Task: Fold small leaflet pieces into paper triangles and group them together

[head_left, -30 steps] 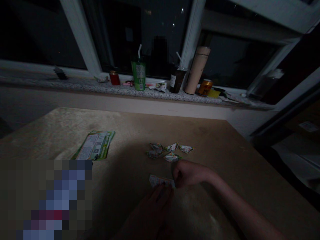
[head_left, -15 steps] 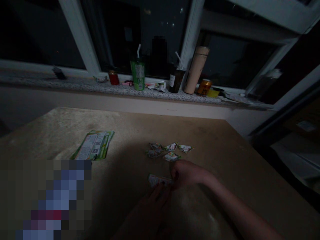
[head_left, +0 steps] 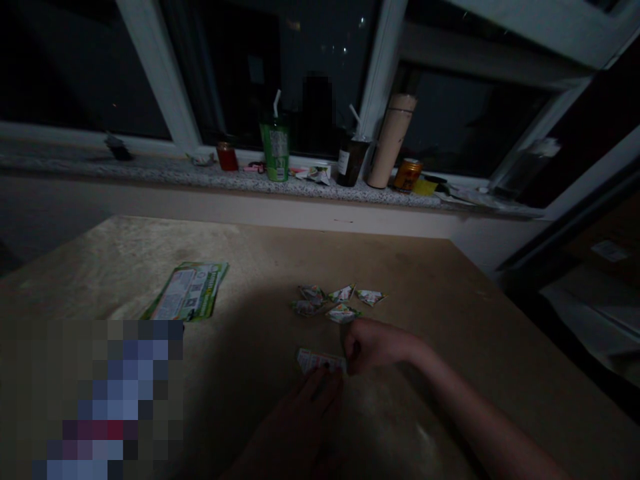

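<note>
A folded printed wrapper point(head_left: 309, 359), pale with green edges, lies on the table in front of me. My left hand point(head_left: 305, 413) rests on its near edge with the fingers stretched out flat. At the wrapper's right end, my right hand point(head_left: 373, 347) is curled with thumb and fingers closed on that end; the fingertips are partly hidden. Just beyond my hands sit several small wrappers folded into triangles, among them a front one point(head_left: 343, 313) and a right-hand one point(head_left: 371, 297). Farther left lies a stack of flat green-and-white wrappers point(head_left: 187, 291).
A brown table point(head_left: 260, 253) reaches to the wall below a stone windowsill point(head_left: 175, 172). Along the sill stand a green cup with a straw point(head_left: 277, 150), a dark cup point(head_left: 351, 160), a tall beige flask point(head_left: 394, 140), an orange can point(head_left: 408, 175) and a red jar point(head_left: 227, 157).
My right hand has shifted very slightly at the wrapper's right end. The left hand, the folded triangles and the stack stay where they were.
</note>
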Demonstrator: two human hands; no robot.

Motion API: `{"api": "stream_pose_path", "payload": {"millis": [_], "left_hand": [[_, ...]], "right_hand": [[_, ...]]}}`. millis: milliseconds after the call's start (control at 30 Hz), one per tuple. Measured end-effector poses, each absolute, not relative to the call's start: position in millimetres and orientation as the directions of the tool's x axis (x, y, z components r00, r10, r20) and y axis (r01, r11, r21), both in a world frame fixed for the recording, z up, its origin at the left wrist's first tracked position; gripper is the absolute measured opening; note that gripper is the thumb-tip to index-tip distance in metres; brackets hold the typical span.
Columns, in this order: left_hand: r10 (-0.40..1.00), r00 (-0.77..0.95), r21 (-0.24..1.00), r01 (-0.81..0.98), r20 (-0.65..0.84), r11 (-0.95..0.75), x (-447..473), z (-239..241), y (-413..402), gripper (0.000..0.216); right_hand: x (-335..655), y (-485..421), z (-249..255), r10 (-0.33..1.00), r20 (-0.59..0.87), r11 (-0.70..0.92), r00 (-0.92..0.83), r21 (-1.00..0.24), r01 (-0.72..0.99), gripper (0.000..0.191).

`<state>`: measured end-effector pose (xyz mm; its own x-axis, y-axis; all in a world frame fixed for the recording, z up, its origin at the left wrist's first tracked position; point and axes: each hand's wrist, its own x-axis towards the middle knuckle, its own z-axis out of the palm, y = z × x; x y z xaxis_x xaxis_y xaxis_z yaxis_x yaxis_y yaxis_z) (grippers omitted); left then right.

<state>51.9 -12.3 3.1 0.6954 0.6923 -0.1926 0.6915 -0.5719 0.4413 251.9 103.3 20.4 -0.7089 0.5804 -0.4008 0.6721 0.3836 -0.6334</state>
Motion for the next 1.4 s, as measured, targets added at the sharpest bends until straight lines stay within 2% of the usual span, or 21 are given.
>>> {"api": "stream_pose_path", "payload": {"millis": [233,467,600,733,767,900,1000,1167,1267,1400], "left_hand": [[0.688,0.702,0.405,0.691,-0.181,-0.599,49,4,-13,0.070],[0.734,0.679,0.380,0.679,-0.001,-0.628,37,-12,-13,0.065],[0.748,0.663,0.418,0.673,0.025,-0.610,36,-3,-13,0.060],[0.815,0.577,0.525,0.679,0.051,-0.513,32,4,-9,0.041],[0.840,0.541,0.564,0.681,0.043,-0.467,29,3,-6,0.036],[0.864,0.503,0.762,0.559,0.002,-0.327,10,-1,13,0.047],[0.871,0.491,0.786,0.544,-0.014,-0.294,-1,5,26,0.042],[0.807,0.590,0.652,0.610,0.005,-0.450,-5,22,32,0.027],[0.767,0.642,0.589,0.614,0.014,-0.525,-8,23,35,0.025],[0.700,0.714,0.536,0.584,0.017,-0.609,-14,21,39,0.022]], "right_hand": [[254,102,18,0.573,-0.371,0.409,-0.731,-0.644,0.647,0.006],[252,95,25,0.611,-0.291,0.486,-0.736,-0.596,0.639,0.002],[247,83,36,0.673,-0.236,0.496,-0.701,-0.560,0.664,0.005],[230,61,36,0.556,-0.231,0.598,-0.799,-0.557,0.577,0.015],[225,56,33,0.553,-0.202,0.632,-0.809,-0.530,0.565,0.017],[203,42,17,0.693,-0.053,0.673,-0.719,-0.308,0.672,0.027],[196,39,5,0.660,0.001,0.736,-0.751,-0.202,0.646,0.031],[194,36,-2,0.579,0.054,0.815,-0.813,-0.022,0.579,0.030],[195,35,-2,0.549,0.064,0.833,-0.833,0.041,0.552,0.028],[201,34,-3,0.498,0.005,0.862,-0.867,0.102,0.496,0.023]]}}
